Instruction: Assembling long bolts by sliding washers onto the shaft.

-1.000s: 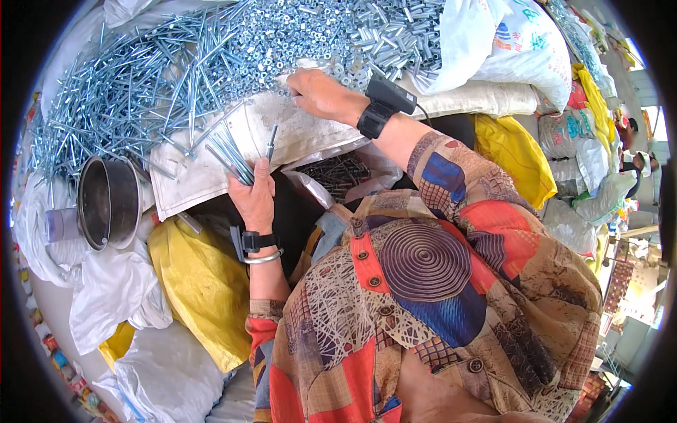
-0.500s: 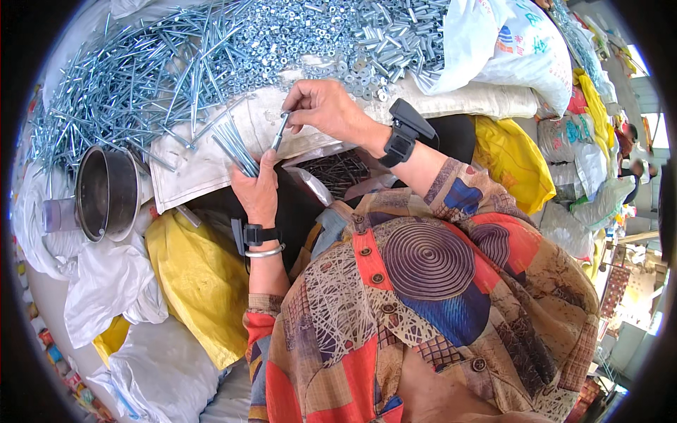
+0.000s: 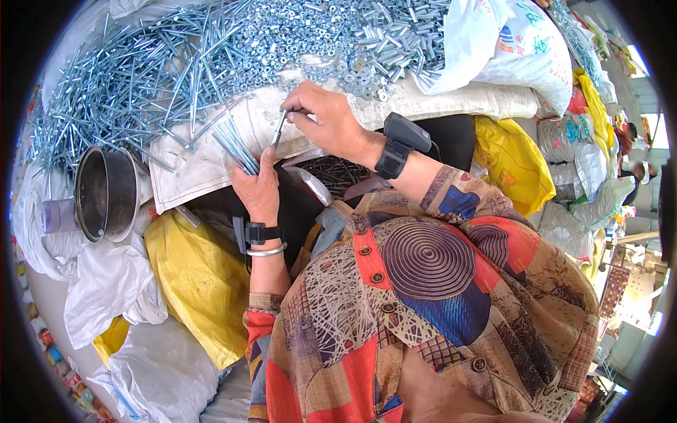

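A white cloth [image 3: 451, 102] runs from ten to one o'clock, and its bare strip leaves room between the heaps and the person's lap. At ten o'clock, the left hand [image 3: 257, 187] is curled around a bunch of thin rods [image 3: 236, 148]. At twelve, the right hand [image 3: 328, 120] pinches the top of one bolt [image 3: 280, 130] at eleven; its low end meets the left thumb. There is one dark pot [image 3: 109, 194] at nine, and one heap of nuts [image 3: 303, 35] at twelve, too many to count.
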A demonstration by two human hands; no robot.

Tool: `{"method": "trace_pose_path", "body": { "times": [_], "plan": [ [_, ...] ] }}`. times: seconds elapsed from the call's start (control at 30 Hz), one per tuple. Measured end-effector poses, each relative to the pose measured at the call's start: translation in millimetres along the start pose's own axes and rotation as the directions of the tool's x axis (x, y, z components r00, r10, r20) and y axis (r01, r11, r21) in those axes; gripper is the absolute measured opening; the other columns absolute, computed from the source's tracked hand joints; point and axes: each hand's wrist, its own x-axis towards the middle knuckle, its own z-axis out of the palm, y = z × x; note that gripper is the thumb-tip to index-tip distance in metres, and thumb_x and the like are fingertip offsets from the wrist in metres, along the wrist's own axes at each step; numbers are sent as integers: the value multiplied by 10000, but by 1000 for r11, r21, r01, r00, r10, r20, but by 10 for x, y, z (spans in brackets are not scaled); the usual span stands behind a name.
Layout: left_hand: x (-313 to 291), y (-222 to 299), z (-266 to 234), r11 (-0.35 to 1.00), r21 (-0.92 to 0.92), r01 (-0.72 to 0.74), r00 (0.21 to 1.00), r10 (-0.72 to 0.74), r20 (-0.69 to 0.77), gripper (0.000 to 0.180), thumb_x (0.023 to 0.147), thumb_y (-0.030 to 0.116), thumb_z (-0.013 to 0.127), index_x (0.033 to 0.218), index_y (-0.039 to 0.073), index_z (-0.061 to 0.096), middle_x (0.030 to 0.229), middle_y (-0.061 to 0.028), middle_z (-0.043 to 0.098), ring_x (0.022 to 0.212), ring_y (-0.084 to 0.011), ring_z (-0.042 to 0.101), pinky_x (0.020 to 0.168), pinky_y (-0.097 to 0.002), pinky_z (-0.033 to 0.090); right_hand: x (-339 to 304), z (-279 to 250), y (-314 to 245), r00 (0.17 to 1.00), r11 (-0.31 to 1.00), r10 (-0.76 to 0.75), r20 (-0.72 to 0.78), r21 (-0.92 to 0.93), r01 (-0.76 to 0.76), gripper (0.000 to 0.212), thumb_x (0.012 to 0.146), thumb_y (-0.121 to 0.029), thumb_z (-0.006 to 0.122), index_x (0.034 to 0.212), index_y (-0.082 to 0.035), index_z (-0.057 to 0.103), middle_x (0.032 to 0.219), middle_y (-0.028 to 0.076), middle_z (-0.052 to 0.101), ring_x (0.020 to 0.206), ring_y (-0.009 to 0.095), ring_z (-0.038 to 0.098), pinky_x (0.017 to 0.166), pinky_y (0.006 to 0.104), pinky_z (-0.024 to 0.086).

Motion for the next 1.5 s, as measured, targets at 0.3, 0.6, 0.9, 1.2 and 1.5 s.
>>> {"method": "trace_pose_path", "body": {
  "times": [0.3, 0.6, 0.9, 1.2, 1.5],
  "plan": [
    [6, -18, 0, 992, -122, 37, 999, -39, -9, 299, 832, 194, 715, 761, 35, 472, 550, 4, 469, 433, -75, 436, 388, -227, 335, 97, 0, 80, 903, 892, -424, -63, -204, 404, 193, 803, 64, 550, 969, -21, 602, 860, 128, 608, 809, 305, 617, 686, 337, 512],
    [-53, 35, -3, 993, -98, 60, 998, -59, 13, 248, 866, 182, 672, 867, 33, 474, 579, -3, 476, 443, -71, 438, 386, -208, 331, 716, 64, 654, 968, 865, -243, 56, -439, 243, 132, 831, -99, 541, 909, -20, 613, 861, 169, 601, 801, 352, 593, 711, 418, 484],
    [-58, 52, -8, 993, -96, 67, 998, -67, 7, 292, 829, 205, 721, 784, 38, 486, 550, 20, 460, 444, -62, 426, 405, -219, 326, 792, 238, 763, 980, 803, -177, 88, -562, 196, 106, 781, -94, 580, 846, -15, 606, 827, 138, 610, 760, 304, 606, 684, 402, 490],
    [-62, 67, -29, 984, -142, 107, 994, -100, 54, 243, 864, 181, 675, 827, 54, 471, 588, 8, 473, 449, -65, 421, 391, -210, 324, 308, -131, 143, 949, 783, 236, 208, 537, -312, 174, 783, -46, 676, 939, 24, 639, 809, 47, 645, 718, 88, 597, 668, 227, 500],
    [-111, 152, 28, 989, -104, 106, 994, -105, 16, 277, 838, 179, 706, 797, 43, 467, 584, 15, 470, 439, -62, 419, 382, -222, 331, 18, -40, 128, 960, 796, 231, 155, 538, -278, 232, 802, -29, 663, 1022, 25, 614, 857, 41, 626, 789, 88, 590, 734, 228, 484]
  ]
}}
